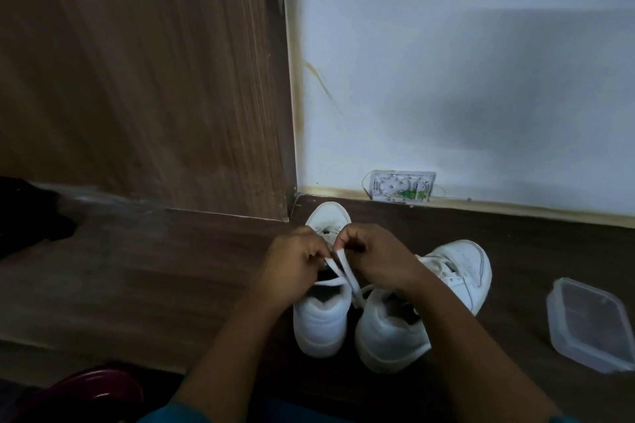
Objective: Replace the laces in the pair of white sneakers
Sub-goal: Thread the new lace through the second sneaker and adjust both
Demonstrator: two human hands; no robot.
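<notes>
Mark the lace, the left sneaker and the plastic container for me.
lace [347, 276], head view, on a loose strand.
left sneaker [321, 323], head view, on the heel.
plastic container [591, 323], head view, on its clear top.

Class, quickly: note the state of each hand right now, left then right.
Left hand: closed, pinching the white lace.
Right hand: closed, pinching the white lace too.
</notes>
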